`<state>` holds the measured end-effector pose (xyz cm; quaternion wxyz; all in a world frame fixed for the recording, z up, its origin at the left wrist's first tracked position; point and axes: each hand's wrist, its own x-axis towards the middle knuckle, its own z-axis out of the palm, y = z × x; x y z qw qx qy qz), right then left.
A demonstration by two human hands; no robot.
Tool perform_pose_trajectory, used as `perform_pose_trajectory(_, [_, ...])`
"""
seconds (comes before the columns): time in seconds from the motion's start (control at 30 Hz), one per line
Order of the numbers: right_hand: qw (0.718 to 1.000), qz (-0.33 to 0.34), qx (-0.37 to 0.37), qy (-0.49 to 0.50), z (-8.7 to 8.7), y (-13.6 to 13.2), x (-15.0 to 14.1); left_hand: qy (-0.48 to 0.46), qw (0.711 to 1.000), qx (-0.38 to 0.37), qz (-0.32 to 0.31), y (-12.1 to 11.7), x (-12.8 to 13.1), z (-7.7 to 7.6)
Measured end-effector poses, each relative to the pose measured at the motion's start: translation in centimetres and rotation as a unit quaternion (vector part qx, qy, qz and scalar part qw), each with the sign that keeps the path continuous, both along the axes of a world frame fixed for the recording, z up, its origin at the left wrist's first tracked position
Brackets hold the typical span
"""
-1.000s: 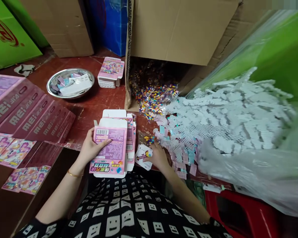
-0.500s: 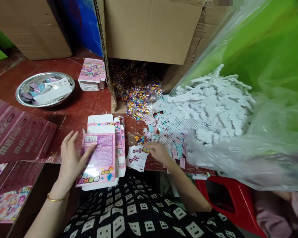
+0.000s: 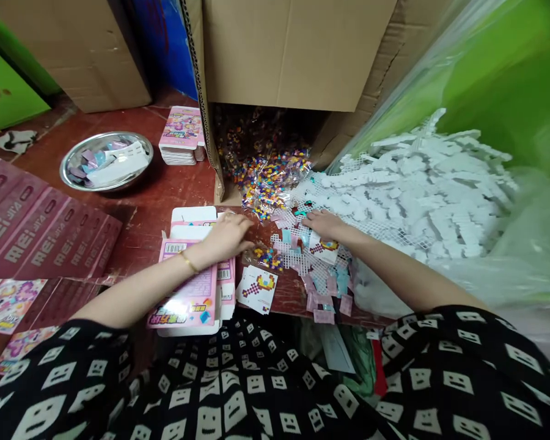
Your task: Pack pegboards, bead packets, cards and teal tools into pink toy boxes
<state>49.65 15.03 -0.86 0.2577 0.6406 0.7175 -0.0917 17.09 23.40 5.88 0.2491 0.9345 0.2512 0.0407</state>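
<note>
My left hand [image 3: 229, 235] reaches over the stacked flat pink boxes [image 3: 187, 287], its fingers apart close to a clear bag of coloured beads [image 3: 268, 258]. Below that bag lies a stack of white printed cards [image 3: 258, 289] with a pixel picture on top. My right hand [image 3: 324, 225] is over the white mesh sheets and small pink and blue packets [image 3: 323, 302]. Tucked under its palm is one printed card [image 3: 318, 244]. Its fingertips reach a small green piece [image 3: 302, 212]; whether they grip it is hidden.
A cardboard box [image 3: 288, 55] spills bead bags [image 3: 270, 183] through its front. White mesh strips [image 3: 431, 189] heap up in a clear plastic bag at right. At left are a metal bowl [image 3: 66, 174], a pile of pink boxes [image 3: 181, 129] and pink cartons [image 3: 41, 226].
My left hand has moved right and up across the flat boxes. My right hand has left the card stack with one card and moved up and right to the mesh and packets.
</note>
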Motion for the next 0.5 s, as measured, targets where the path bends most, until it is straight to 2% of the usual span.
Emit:
perform_pose_trajectory(0.03, [1.0, 0.01, -0.003, -0.002, -0.1, -0.1, 0.0, 0.025, 0.998, -0.059, -0.008, 0.0, 1.6, -0.8])
perform_pose_trajectory(0.1, [1.0, 0.022, -0.006, -0.005, -0.3, -0.4, 0.2, 0.063, 0.991, -0.114, -0.017, -0.4, 4.4, -2.7])
perform_pose_trajectory(0.2, [0.999, 0.033, -0.004, -0.003, -0.4, -1.0, 0.5, 0.087, 0.988, -0.127, -0.015, -1.4, 7.0, -5.4])
perform_pose_trajectory(0.3, [0.999, 0.042, 0.015, 0.01, -0.5, -1.7, 0.6, 0.083, 0.988, -0.132, -0.009, -2.3, 7.7, -7.1])
perform_pose_trajectory(0.4, [0.998, 0.047, 0.031, 0.028, -0.7, -2.0, 0.7, 0.083, 0.986, -0.143, -0.007, -1.9, 7.6, -7.0])
perform_pose_trajectory(0.5, [0.997, 0.045, 0.037, 0.046, -1.0, -1.9, 0.9, 0.083, 0.985, -0.152, 0.006, 0.0, 7.0, -5.5])
